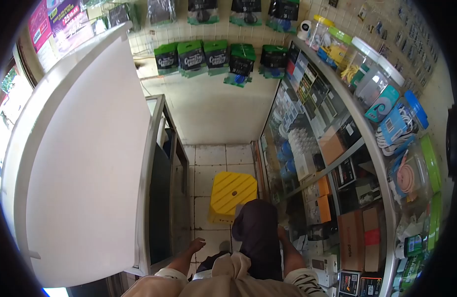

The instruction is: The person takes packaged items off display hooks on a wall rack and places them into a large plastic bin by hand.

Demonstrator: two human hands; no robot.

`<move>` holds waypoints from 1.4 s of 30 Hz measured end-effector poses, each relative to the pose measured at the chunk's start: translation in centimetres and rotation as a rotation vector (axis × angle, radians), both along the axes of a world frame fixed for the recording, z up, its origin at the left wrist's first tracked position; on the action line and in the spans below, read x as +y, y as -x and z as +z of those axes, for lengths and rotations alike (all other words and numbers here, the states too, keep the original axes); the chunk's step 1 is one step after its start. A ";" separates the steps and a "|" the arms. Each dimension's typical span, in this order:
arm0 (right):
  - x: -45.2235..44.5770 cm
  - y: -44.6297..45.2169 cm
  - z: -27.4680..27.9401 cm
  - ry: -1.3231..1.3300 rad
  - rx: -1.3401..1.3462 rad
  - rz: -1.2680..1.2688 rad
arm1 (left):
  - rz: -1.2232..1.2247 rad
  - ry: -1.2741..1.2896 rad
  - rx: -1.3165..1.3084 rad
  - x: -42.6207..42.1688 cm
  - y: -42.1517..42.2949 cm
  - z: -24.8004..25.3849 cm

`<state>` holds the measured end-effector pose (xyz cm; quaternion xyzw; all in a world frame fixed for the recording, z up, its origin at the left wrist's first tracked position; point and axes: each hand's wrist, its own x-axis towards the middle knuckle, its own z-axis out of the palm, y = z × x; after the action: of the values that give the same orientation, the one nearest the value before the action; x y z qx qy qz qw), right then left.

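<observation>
My left hand (198, 244) hangs at my left side, near the lower end of the dark-sided cabinet. Its fingers are loosely extended and nothing shows in them. My right hand (281, 232) hangs between my right leg and the glass display case (307, 190); its fingers are hidden, so its grip cannot be made out. Ahead of me, a yellow plastic stool (233, 190) with a ribbed top stands on the tiled floor. My leg in dark trousers (258, 232) is raised forward and overlaps the stool's near right corner.
A large white counter panel (90, 163) and a cabinet (161, 193) bound the left. The glass case holds many boxes; plastic jars (379, 81) of cables line its top. Green and black packets (216, 57) hang on the far wall. Light floor tiles (208, 153) run between.
</observation>
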<state>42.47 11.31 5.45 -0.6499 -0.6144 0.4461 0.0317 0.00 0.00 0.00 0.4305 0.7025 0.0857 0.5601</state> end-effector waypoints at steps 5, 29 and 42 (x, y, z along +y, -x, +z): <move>6.1 3.9 6.3 0.000 0.154 -0.328 | 0.055 -0.135 -0.137 5.1 0.1 -0.7; 46.2 10.1 40.4 -0.834 0.511 -0.411 | -0.142 -0.778 -0.297 52.6 -15.8 50.8; 57.5 9.2 46.2 -1.046 0.402 -0.391 | 0.154 -1.210 -0.083 67.8 -20.5 52.1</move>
<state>33.23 68.79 51.61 -0.5517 -0.6037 0.1844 0.5451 20.54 67.84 52.13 0.6165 0.5360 0.5267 0.2350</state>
